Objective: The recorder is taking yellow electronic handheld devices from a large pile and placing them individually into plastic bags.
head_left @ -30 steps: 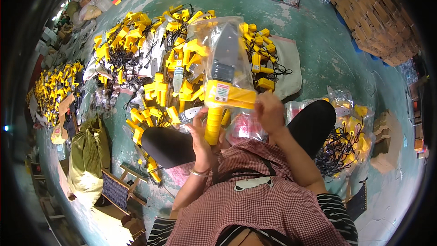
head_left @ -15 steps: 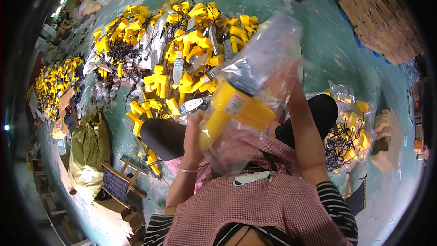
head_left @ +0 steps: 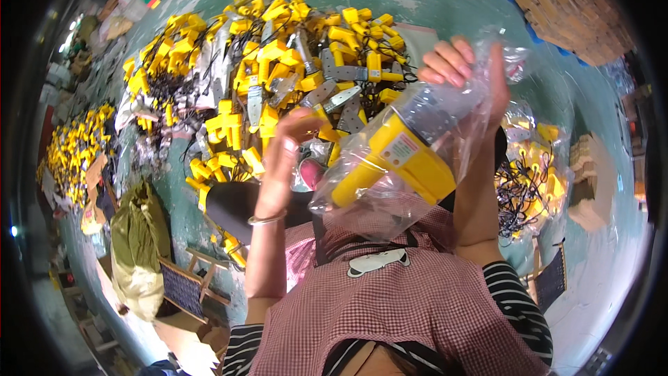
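Observation:
A pipe welding iron [head_left: 400,157] with a yellow handle and grey metal plate lies tilted inside a clear plastic bag [head_left: 369,219] in front of my chest. My right hand [head_left: 487,83] is round the plate end of the bagged iron, fingers curled over the far side. The plate's tip is partly hidden by the hand and crinkled plastic. To the left of the bag, my left hand [head_left: 285,150] is raised and empty, with its fingers apart and slightly bent. A large pile of similar yellow irons [head_left: 278,63] with black cords spreads on the floor beyond.
At my right lies a clear bag of yellow irons and cords [head_left: 529,174], near stacked cardboard [head_left: 591,181]. A green sack [head_left: 139,251] and a small wooden-framed stool [head_left: 191,282] stand at the left. Stacked brown boxes [head_left: 563,7] rise at the far right.
My left hand has let go of the handle end and moved up and left, fingers opening. The bagged iron has shifted right and lies flatter, still in my right hand.

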Action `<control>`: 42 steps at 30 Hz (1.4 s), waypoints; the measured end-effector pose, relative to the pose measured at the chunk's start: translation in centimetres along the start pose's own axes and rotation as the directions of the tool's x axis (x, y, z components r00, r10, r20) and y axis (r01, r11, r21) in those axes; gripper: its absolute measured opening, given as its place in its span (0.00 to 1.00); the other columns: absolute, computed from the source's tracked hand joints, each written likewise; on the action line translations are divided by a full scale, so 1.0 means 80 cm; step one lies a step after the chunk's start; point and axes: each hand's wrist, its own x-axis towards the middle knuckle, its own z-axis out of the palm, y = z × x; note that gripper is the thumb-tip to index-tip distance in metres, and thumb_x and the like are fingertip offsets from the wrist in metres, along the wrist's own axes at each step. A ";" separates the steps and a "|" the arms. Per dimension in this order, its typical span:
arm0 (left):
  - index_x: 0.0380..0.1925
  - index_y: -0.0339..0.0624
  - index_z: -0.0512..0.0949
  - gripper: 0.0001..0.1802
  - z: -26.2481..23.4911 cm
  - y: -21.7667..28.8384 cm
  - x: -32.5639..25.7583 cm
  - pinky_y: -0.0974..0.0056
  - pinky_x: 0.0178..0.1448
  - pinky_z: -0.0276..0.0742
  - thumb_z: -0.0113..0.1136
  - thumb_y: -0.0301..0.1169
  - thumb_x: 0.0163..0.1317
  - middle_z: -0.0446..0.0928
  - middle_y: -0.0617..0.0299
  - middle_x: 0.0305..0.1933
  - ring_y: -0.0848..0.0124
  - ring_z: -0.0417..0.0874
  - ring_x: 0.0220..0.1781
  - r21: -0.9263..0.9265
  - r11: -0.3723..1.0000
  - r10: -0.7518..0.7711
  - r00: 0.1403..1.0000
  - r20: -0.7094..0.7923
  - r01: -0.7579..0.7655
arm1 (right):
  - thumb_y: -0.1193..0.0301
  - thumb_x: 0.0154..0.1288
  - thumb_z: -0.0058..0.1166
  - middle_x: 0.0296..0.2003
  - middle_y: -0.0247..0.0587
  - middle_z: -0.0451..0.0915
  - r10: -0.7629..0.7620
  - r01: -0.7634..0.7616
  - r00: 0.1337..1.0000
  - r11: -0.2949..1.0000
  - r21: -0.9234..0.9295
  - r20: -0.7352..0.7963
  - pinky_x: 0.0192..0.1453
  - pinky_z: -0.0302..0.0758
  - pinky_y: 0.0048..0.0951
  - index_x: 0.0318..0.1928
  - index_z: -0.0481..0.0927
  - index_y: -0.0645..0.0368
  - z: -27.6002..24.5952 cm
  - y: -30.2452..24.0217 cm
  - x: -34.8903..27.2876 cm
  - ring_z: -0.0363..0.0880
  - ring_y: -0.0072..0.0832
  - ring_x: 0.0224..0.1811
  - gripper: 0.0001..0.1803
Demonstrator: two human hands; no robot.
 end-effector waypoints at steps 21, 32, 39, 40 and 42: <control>0.56 0.38 0.71 0.28 0.194 0.016 0.027 0.62 0.54 0.72 0.58 0.16 0.52 0.68 0.52 0.56 0.59 0.74 0.52 0.336 0.768 0.236 0.729 0.643 -0.545 | 0.67 0.58 0.61 0.23 0.33 0.73 -0.865 -0.483 0.212 0.312 -0.818 -0.455 0.29 0.66 0.21 0.49 0.77 0.65 -0.113 -0.225 -0.218 0.69 0.18 0.23 0.20; 0.53 0.36 0.72 0.17 -0.023 -0.172 -0.036 0.64 0.54 0.73 0.54 0.25 0.63 0.75 0.54 0.50 0.66 0.78 0.50 0.451 0.863 -0.245 0.969 -0.020 0.227 | 0.47 0.56 0.56 0.50 0.58 0.77 -0.682 -0.740 0.268 -0.598 0.308 -0.680 0.56 0.72 0.43 0.53 0.74 0.65 -0.307 -0.504 -0.487 0.76 0.49 0.53 0.35; 0.48 0.31 0.73 0.17 -0.039 -0.359 -0.067 0.65 0.51 0.75 0.56 0.27 0.59 0.78 0.50 0.45 0.65 0.81 0.46 0.281 0.776 -0.500 0.823 -0.270 0.564 | 0.60 0.65 0.53 0.57 0.47 0.73 -0.449 -0.444 0.893 -0.878 -0.178 -0.011 0.66 0.62 0.41 0.60 0.71 0.58 -0.185 -0.259 -0.150 0.68 0.45 0.62 0.26; 0.51 0.30 0.73 0.20 -0.036 -0.385 -0.065 0.63 0.56 0.73 0.56 0.29 0.59 0.77 0.49 0.48 0.62 0.79 0.50 0.334 0.731 -0.546 0.803 -0.238 0.595 | 0.62 0.64 0.54 0.59 0.44 0.72 -0.399 -0.382 0.917 -0.881 -0.280 0.006 0.66 0.62 0.40 0.60 0.72 0.55 -0.155 -0.222 -0.101 0.68 0.43 0.62 0.25; 0.50 0.30 0.72 0.20 -0.024 -0.443 -0.059 0.62 0.54 0.74 0.57 0.29 0.58 0.77 0.45 0.48 0.59 0.80 0.50 0.440 0.661 -0.557 0.790 -0.254 0.608 | 0.66 0.63 0.56 0.59 0.41 0.72 -0.279 -0.224 0.958 -0.872 -0.435 0.066 0.66 0.62 0.38 0.58 0.74 0.53 -0.132 -0.149 -0.035 0.68 0.41 0.62 0.22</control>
